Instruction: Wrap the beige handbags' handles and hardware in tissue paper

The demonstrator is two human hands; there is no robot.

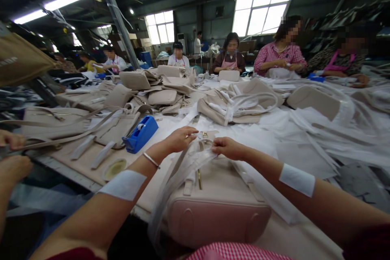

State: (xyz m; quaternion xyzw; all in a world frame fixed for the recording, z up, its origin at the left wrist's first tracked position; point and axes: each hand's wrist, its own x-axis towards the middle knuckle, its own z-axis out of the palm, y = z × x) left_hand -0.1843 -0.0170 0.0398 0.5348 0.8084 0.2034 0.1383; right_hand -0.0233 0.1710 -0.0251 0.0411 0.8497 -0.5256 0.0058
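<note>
A beige handbag (219, 211) lies in front of me on the table, its base facing me. My left hand (183, 138) is at the bag's far end, beside a small gold buckle (204, 134); its fingers reach toward the buckle, and what they may hold is too small to make out. Just right of it, my right hand (228, 148) is closed on a strap wrapped in white film (195, 164). The wrapped strap curves down the bag's left side.
A blue tape dispenser (140, 134) and a roll of tape (115, 169) sit to the left. Beige bags (240, 97) and white wrapping (258, 134) cover much of the table. Another person's hands (14, 154) are at the left edge; several people sit opposite.
</note>
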